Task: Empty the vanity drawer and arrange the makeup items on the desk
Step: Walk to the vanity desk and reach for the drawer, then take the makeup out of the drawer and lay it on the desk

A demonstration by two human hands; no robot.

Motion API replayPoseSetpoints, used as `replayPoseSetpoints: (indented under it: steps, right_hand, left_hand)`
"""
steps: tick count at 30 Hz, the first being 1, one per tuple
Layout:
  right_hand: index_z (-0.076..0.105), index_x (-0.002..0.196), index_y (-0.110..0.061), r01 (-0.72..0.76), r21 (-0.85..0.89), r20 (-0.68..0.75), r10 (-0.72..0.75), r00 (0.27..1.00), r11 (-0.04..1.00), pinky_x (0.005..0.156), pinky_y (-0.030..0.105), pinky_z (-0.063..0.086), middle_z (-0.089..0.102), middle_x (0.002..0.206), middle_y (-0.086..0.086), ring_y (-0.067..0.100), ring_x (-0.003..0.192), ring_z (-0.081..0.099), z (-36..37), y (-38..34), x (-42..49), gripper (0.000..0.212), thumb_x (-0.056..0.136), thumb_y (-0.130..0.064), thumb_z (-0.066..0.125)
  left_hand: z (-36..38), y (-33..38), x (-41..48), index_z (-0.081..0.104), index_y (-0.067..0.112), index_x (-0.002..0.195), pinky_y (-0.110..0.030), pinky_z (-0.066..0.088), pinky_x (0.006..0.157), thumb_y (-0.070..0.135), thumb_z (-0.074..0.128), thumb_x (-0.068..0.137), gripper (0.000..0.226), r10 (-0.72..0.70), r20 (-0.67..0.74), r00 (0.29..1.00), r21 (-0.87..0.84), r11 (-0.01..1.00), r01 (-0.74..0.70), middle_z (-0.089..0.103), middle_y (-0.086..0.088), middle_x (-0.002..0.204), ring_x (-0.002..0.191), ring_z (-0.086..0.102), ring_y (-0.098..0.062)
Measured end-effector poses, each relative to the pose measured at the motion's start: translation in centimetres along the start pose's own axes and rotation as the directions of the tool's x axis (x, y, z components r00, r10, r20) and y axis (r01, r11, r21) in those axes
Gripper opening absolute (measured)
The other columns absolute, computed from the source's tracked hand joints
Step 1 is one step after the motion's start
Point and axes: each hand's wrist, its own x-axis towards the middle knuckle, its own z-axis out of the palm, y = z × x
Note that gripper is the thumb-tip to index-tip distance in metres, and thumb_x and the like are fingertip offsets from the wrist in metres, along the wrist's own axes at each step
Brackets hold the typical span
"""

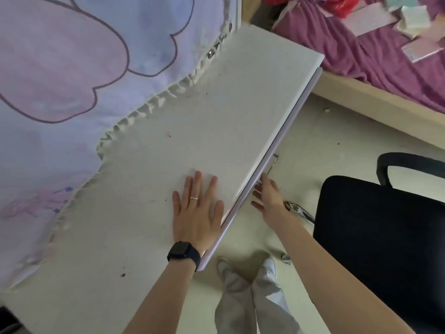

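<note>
- The vanity drawer (281, 131) shows only as a pale lilac front strip. It runs just under the desk's front edge and passes between the two hands, and it appears pushed in.
- A small metal handle (274, 160) sticks out from that strip just beyond the right hand's fingertips.
- The right hand (268, 195) is held beside the drawer front, below the desk edge. Its fingers are stretched out and spread, gripping nothing. Whether a fingertip touches the strip cannot be told.
- The left hand (197, 213) lies palm down on the white desk (216, 116), close to its front edge. Its fingers are straight and fanned, with a thin ring (194, 198) on one finger and a black watch (184, 255) on the wrist.
- Left of the left hand, a lilac and pink cloth (60, 68) with a frilled hem covers the far side of the desk.
- Right of the right hand stands a black chair (380, 237).
- Beyond the chair is a bed (361, 56) with purple bedding and pastel boxes on it.
- Below the hands, feet in grey socks (248, 285) rest on the pale floor (325, 131).
</note>
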Motion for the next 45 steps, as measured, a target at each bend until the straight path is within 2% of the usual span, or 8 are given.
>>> replayPoseSetpoints:
  steps: [4,9,20,23,27,30,32,45]
  right_hand:
    - [0.051,0.100,-0.025,0.144,-0.125,-0.092,-0.156,0.983,0.982,0.076,0.048,0.063,0.069,0.101,0.000,0.018,0.090,0.071,1.2,1.0,1.1,0.027,0.105,-0.048,0.038]
    - [0.047,0.112,-0.012,0.372,-0.627,0.035,-0.452,0.891,0.684,0.072,0.043,0.054,0.062,0.087,0.003,0.031,0.080,0.065,-0.3,0.6,2.1,0.011,0.105,-0.019,0.042]
    - [0.046,0.111,-0.017,0.306,-0.485,0.037,-0.330,0.943,0.819,0.052,0.016,0.052,0.069,0.103,0.009,0.007,0.068,0.071,-5.6,0.1,1.2,0.005,0.106,-0.019,0.044]
    - [0.040,0.132,-0.020,0.227,-0.310,0.027,-0.230,0.973,0.923,0.075,0.036,0.061,0.063,0.128,0.010,0.013,0.089,0.071,-5.3,0.1,-0.6,0.035,0.107,-0.045,0.037]
    - [-0.008,0.151,-0.053,0.175,-0.223,0.174,-0.138,0.975,0.959,0.099,0.056,0.051,0.041,0.152,-0.009,0.021,0.121,0.058,-2.9,1.7,-4.4,0.090,0.084,-0.082,0.044]
    - [-0.009,0.157,-0.041,0.206,-0.322,0.090,-0.187,0.978,0.924,0.079,0.032,0.053,0.061,0.098,-0.018,0.002,0.079,0.060,-1.1,2.6,-5.1,0.095,0.095,-0.039,0.064]
    - [-0.004,0.157,-0.040,0.173,-0.324,0.036,-0.170,0.985,0.930,0.067,0.039,0.057,0.060,0.079,-0.004,0.013,0.067,0.058,-0.8,2.5,-5.0,0.096,0.090,-0.011,0.058]
    - [0.033,0.147,-0.024,0.134,-0.161,-0.030,-0.141,0.990,0.978,0.082,0.043,0.059,0.064,0.105,0.006,0.026,0.098,0.064,-5.5,3.0,-5.9,0.083,0.076,0.013,0.056]
  left_hand:
    - [0.1,-0.1,0.0,0.014,0.042,0.157,-0.043,-0.006,0.124,0.050,0.026,0.100,0.059,0.002,-0.050,0.999,-0.011,1.000,-0.003,-0.004,0.007,0.168,0.154,-0.008,-0.013]
    - [0.1,-0.2,0.2,0.016,0.045,0.156,-0.042,-0.003,0.125,0.051,0.027,0.100,0.058,-0.012,-0.048,0.999,-0.016,1.000,0.011,-0.002,0.011,0.168,0.153,-0.008,-0.009]
    - [0.0,-0.2,0.3,0.015,0.046,0.155,-0.045,0.002,0.125,0.050,0.028,0.098,0.058,-0.014,-0.046,0.999,-0.002,1.000,0.014,0.001,0.010,0.168,0.154,-0.001,-0.014]
    - [0.1,-0.2,0.2,0.019,0.044,0.155,-0.046,0.004,0.125,0.049,0.030,0.098,0.058,-0.009,-0.071,0.997,-0.005,1.000,0.008,0.004,0.009,0.168,0.154,0.000,-0.014]
    - [0.1,-0.1,0.1,0.025,0.043,0.155,-0.044,0.003,0.124,0.048,0.032,0.098,0.058,-0.004,-0.097,0.995,-0.019,1.000,0.002,0.008,0.009,0.168,0.154,0.004,-0.016]
    - [0.1,-0.1,0.1,0.026,0.042,0.155,-0.044,0.003,0.124,0.048,0.032,0.098,0.058,-0.001,-0.104,0.995,-0.017,1.000,-0.001,0.009,0.008,0.167,0.154,0.006,-0.017]
    - [0.1,-0.1,0.2,0.026,0.042,0.155,-0.045,0.003,0.124,0.048,0.032,0.097,0.058,0.002,-0.100,0.995,-0.018,1.000,-0.004,0.010,0.008,0.167,0.154,0.007,-0.017]
    - [0.0,-0.1,0.1,0.025,0.043,0.155,-0.046,0.004,0.124,0.049,0.029,0.098,0.058,-0.006,-0.091,0.996,-0.019,1.000,0.004,0.008,0.010,0.167,0.154,0.006,-0.016]
